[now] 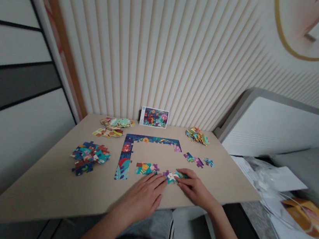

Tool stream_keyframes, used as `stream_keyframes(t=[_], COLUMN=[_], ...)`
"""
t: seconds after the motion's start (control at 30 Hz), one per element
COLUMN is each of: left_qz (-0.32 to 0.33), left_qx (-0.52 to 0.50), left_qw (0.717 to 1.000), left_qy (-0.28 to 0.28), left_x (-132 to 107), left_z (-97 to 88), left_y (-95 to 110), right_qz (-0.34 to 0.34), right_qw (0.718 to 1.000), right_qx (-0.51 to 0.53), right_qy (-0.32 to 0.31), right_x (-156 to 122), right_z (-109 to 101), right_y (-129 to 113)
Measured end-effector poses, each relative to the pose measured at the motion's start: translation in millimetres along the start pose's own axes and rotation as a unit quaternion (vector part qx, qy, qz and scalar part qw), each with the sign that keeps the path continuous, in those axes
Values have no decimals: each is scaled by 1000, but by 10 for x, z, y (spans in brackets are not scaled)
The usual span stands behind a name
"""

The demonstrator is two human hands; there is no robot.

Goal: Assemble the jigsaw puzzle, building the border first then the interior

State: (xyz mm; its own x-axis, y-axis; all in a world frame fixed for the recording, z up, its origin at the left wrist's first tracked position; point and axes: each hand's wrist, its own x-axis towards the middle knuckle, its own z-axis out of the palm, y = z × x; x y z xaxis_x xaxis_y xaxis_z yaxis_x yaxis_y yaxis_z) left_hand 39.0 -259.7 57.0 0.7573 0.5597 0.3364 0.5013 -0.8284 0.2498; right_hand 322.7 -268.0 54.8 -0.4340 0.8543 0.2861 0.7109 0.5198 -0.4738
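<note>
My left hand (144, 196) lies flat on the beige table (51, 183), its fingers stretched toward a small cluster of joined puzzle pieces (173, 176). My right hand (194, 187) pinches the right side of that cluster with its fingertips. A second small joined group (146, 168) lies just left of the cluster. Behind them sits a partly built puzzle frame (132, 147), with its top edge and left side in place.
Loose piece piles lie at the left (90, 157), back left (114, 126) and back right (197, 136). A few joined pieces (198, 161) lie to the right. A reference picture (154, 117) leans on the ribbed wall. A white appliance (282, 127) and papers (272, 177) stand right.
</note>
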Motion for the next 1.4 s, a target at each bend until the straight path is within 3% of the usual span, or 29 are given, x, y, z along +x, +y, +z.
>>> stream_keyframes(t=[0.47, 0.83, 1.23, 1.4], left_qz=[17, 25, 19, 5], left_qx=[-1, 7, 22, 18], left_qw=[1000, 999, 999, 1000], left_qy=[-1, -29, -31, -23], left_x=[-12, -4, -8, -16], left_z=[6, -29, 5, -4], left_y=[-17, -13, 1, 23], right_qz=[-45, -64, 16, 22], right_qw=[996, 994, 998, 995], right_qx=[-60, -80, -66, -91], right_qy=[-42, -48, -3, -41], right_x=[98, 125, 126, 170], right_z=[-168, -161, -36, -77], right_y=[-18, 25, 52, 77])
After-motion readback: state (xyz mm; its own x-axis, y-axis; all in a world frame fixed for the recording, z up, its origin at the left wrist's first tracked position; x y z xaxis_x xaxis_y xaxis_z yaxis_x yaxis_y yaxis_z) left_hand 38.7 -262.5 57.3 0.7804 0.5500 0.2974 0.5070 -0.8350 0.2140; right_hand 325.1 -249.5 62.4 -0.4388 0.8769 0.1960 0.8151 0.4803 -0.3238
